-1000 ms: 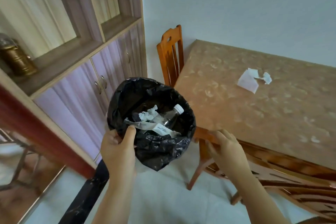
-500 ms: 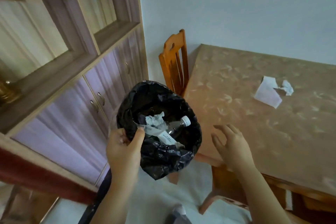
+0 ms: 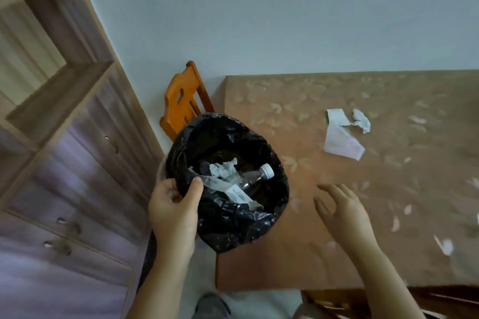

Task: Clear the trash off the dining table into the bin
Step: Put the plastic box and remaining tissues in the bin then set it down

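Observation:
My left hand (image 3: 173, 212) grips the near rim of a small bin (image 3: 228, 225) lined with a black bag and holds it at the table's left edge. Inside lie a clear plastic bottle (image 3: 255, 178) with a white cap, crumpled tissue (image 3: 223, 168) and a wrapper. My right hand (image 3: 342, 211) hovers open over the brown patterned dining table (image 3: 337, 254), fingers spread, holding nothing. Farther back on the table lie a flat white paper piece (image 3: 340, 141) and a crumpled tissue (image 3: 361, 120) beside it.
An orange wooden chair (image 3: 182, 101) stands behind the bin against the wall. A wooden cabinet (image 3: 77, 163) with shelves and purple-tinted doors fills the left side. Another small white scrap (image 3: 445, 245) lies near the table's right front. A second chair's wood (image 3: 388, 303) shows under the table's near edge.
The view has shifted over the table. My right hand rose from the table's front edge and now hovers above the tabletop. My left hand keeps hold of the bin.

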`<state>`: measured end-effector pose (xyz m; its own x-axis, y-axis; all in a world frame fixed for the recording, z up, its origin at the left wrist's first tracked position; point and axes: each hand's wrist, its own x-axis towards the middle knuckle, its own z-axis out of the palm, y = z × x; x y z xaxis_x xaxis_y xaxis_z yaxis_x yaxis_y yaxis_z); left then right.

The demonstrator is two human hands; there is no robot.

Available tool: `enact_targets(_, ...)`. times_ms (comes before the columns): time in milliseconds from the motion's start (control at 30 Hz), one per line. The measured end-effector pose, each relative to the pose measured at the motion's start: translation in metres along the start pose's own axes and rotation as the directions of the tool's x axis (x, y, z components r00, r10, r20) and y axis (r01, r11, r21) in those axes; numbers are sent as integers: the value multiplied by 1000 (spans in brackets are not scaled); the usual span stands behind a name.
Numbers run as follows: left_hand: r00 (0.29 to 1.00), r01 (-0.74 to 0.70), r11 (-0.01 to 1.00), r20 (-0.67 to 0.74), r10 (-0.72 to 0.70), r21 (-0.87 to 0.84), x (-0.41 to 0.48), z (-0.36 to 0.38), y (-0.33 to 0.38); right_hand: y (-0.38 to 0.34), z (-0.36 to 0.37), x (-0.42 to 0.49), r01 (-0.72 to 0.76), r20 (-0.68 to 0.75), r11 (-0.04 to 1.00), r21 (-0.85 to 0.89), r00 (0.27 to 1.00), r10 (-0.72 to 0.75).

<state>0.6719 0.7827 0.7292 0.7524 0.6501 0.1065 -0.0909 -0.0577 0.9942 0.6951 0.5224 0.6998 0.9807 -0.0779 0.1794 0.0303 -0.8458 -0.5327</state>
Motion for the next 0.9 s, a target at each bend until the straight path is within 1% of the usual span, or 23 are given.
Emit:
enact_targets(100, 991, -16, 1000, 130, 16, -3, 32, 30, -3, 8, 2, 12, -122, -52, 992, -19, 991, 121)
enact_targets(200, 972, 12, 1000, 236, -11, -2, 64, 58, -8, 14, 6, 28, -253, -106, 967, -15, 962, 250)
enact_targets(333, 946, 18, 1000, 323, -11, -17, 92, 99, -13, 24, 10, 53, -343, -147, 938, -43, 931, 333)
enact_targets(400, 939, 22, 1000, 344, -17, -9, 100, 120, -14, 34, 8, 66, -370, -144, 927, -63, 922, 359)
enact_targets(500, 935, 26, 1000, 353, -28, 12, 108, 152, -12, 55, 1, 90, -371, -129, 925, -78, 924, 360)
enact_targets(700, 954, -53, 996, 297, 30, 68, 111, 207, -14, 118, 3, 150, -401, -96, 915, -40, 913, 396)
enact_targets(900, 953, -93, 995, 292, 76, 45, 109, 245, -19, 171, 25, 196, -452, -49, 892, 0, 891, 451)
